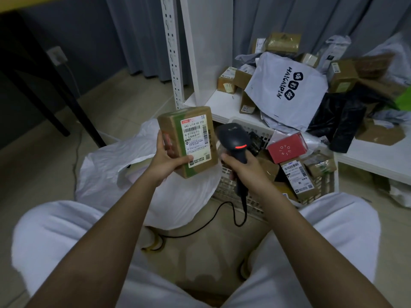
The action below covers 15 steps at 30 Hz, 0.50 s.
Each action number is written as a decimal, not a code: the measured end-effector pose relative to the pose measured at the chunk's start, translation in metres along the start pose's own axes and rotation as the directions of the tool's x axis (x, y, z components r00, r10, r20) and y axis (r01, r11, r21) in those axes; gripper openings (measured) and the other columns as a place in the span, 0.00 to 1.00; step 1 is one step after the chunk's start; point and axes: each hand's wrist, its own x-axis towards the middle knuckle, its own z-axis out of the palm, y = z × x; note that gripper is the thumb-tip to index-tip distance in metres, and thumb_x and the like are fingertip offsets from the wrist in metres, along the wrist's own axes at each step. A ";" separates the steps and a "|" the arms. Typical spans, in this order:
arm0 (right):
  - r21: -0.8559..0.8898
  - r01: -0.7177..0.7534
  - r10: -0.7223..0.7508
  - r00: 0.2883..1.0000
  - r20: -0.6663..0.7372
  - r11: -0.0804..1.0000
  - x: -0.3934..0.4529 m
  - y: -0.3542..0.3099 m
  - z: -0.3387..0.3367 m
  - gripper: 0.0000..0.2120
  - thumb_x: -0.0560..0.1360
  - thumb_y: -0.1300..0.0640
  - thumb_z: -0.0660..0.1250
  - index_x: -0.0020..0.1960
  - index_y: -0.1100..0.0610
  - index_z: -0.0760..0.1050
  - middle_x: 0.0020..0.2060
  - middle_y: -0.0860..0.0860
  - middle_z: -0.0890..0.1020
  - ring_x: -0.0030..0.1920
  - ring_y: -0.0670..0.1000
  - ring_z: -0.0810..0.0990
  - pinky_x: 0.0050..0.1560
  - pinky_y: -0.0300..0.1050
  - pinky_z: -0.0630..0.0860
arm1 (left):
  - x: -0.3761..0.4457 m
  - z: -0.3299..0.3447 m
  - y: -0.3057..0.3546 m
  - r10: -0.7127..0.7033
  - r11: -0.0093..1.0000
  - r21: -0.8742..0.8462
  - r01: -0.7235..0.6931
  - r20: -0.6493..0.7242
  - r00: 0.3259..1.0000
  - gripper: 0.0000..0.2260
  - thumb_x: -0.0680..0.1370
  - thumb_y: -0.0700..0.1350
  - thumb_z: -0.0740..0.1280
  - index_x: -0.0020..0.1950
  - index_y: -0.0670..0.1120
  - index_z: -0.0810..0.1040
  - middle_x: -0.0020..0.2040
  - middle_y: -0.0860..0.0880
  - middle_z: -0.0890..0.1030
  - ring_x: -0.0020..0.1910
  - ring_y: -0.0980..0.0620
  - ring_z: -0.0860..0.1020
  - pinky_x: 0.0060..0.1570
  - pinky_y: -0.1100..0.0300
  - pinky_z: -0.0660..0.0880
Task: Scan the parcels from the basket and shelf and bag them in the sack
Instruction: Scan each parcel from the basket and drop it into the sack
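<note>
A low white shelf (201,101) carries brown cardboard parcels (341,75) and grey plastic mailers (287,90); on the beige tiled floor (115,107) stand a white plastic sack (106,174) and a white lattice basket (235,194).

Both my forearms reached forward from my lap, bare, converging toward twelve o'clock. My left hand (165,157) was raised at about eleven o'clock, palm turned inward, thumb pressed across the front of the box (189,141) it gripped and fingers wrapped behind its left edge. My right hand (241,166) sat at about one o'clock, just beside the left, fingers curled tight around the scanner (235,147) handle, wrist level. My knees, in white trousers, spread to either side below.
</note>
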 end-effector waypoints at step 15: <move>0.029 -0.155 0.150 0.980 0.133 0.987 -0.016 -0.006 0.006 0.13 0.71 0.57 0.76 0.37 0.58 0.71 0.22 0.48 0.70 0.22 0.47 0.67 0.25 0.40 0.67 | 0.003 -0.002 0.004 0.024 1.000 -0.011 -0.024 -0.046 0.999 0.46 0.70 0.30 0.73 0.75 0.59 0.50 0.51 0.60 0.75 0.46 0.62 0.78 0.37 0.64 0.80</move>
